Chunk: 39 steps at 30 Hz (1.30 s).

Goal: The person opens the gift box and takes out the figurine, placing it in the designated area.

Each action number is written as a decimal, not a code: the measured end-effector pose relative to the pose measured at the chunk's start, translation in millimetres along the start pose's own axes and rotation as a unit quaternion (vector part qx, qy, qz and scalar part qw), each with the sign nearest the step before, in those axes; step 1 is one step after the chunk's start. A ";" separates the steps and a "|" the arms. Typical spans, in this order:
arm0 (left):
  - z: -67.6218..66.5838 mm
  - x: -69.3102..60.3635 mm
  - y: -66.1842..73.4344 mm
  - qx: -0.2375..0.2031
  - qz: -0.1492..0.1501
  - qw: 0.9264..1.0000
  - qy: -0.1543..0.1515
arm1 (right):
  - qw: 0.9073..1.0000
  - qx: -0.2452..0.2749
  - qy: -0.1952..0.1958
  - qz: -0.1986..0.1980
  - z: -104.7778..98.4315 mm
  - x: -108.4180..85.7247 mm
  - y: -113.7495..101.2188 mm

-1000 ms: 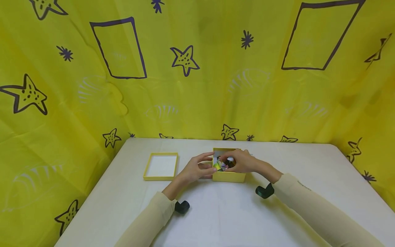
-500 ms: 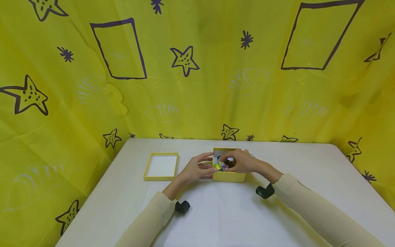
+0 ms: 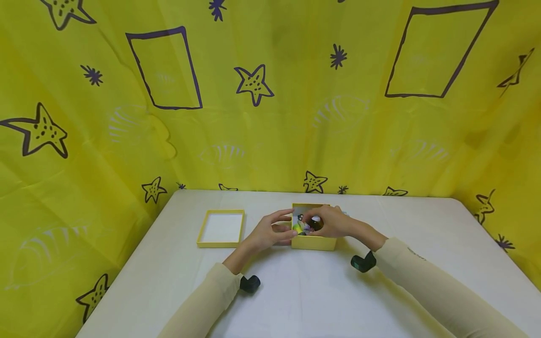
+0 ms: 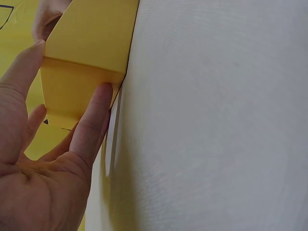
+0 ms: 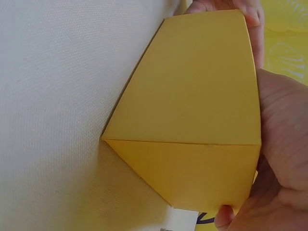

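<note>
A yellow box [image 3: 314,242] without its cover stands on the table, with small colourful items [image 3: 301,228] inside, too small to identify. My left hand [image 3: 268,232] touches the box's left wall with nearly straight fingers, its thumb at the near left corner; in the left wrist view the fingertips [image 4: 101,91] rest against that wall. My right hand [image 3: 333,221] reaches over the right wall, thumb and index finger bent down among the items. One finger [image 5: 224,216] stays outside the box in the right wrist view. Whether the right fingertips pinch anything is hidden.
Left of the box lies a shallow yellow-rimmed lid [image 3: 219,244], white inside face up. Something small and white [image 5: 185,219] is partly visible beyond the box. A yellow patterned curtain [image 3: 270,131] hangs around the white table [image 3: 296,291].
Both hands and the box stay in place. The right fingertips shift only slightly among the items in the box; the head view tilts a touch.
</note>
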<state>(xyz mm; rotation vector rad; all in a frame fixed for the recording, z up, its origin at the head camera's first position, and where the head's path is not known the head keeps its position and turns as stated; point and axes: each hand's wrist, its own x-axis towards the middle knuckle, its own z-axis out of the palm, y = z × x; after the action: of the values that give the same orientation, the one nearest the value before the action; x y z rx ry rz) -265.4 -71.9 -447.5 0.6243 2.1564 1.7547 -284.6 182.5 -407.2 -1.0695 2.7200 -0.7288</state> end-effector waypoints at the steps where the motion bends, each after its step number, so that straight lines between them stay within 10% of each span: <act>1: 0.0 0.1 0.1 0.001 0.001 1.000 0.000 | 1.000 0.001 -0.001 0.001 -0.2 -0.1 0.5; 39: 2.0 1.2 -1.2 -0.046 -0.013 0.999 -0.005 | 0.998 0.057 0.038 -0.004 -22.4 -9.1 -5.5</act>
<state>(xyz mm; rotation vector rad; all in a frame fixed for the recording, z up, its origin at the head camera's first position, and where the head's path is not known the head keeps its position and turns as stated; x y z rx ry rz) -265.7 -69.8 -449.0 0.5773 2.0555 1.8215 -281.0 193.8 -385.4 -1.0482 2.6998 -0.9335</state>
